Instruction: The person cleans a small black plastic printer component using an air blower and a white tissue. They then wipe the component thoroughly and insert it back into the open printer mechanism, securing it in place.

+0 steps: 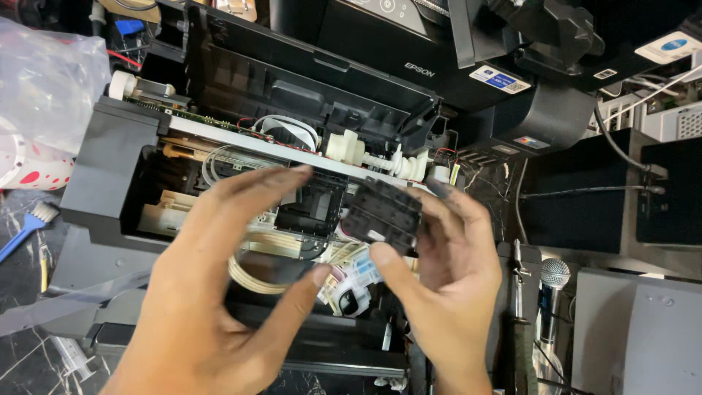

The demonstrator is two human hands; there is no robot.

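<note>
Right hand point(446, 256) grasped a black part point(384, 216), lifted clear of the opened printer point(117, 168); left hand point(219, 292) hovered beside it, fingers released.

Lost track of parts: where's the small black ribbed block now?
Head view, right of centre: black ribbed block pinched in the right hand, above the opened printer.

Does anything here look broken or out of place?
Yes: the printer lies opened up, its cover off, with circuit board, wires and tubes exposed. The right hand holds a small black part above it; the left hand hovers open.
</note>
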